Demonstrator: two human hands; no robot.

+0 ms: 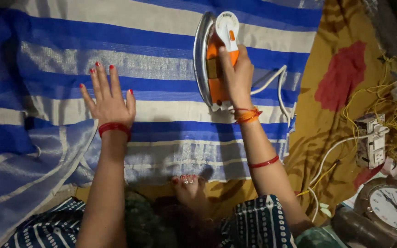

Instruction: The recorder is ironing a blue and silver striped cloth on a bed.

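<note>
An orange and white electric iron is gripped by the right hand, fingers closed round its handle. The iron is tipped up on its side, so that the shiny soleplate faces left and is lifted off the cloth. It is held over the blue and white striped cloth, near that cloth's right edge and towards its far end. A white cord is seen looping from the rear of the iron across the cloth's right edge.

The left hand is laid flat on the striped cloth, fingers spread wide, nothing grasped; it is placed left of the iron and well apart from it, roughly midway across the cloth. Red bangles are worn on both wrists.

A fold of the same cloth is bunched at the near left corner. A bare foot is seen at the cloth's near edge, between the two forearms.

The striped cloth is carried on a mustard and red sheet, exposed along the right. On that sheet, beyond the cloth's right edge, a white socket board is noted beside tangled yellow wire. A round clock is recorded at the near right corner.
</note>
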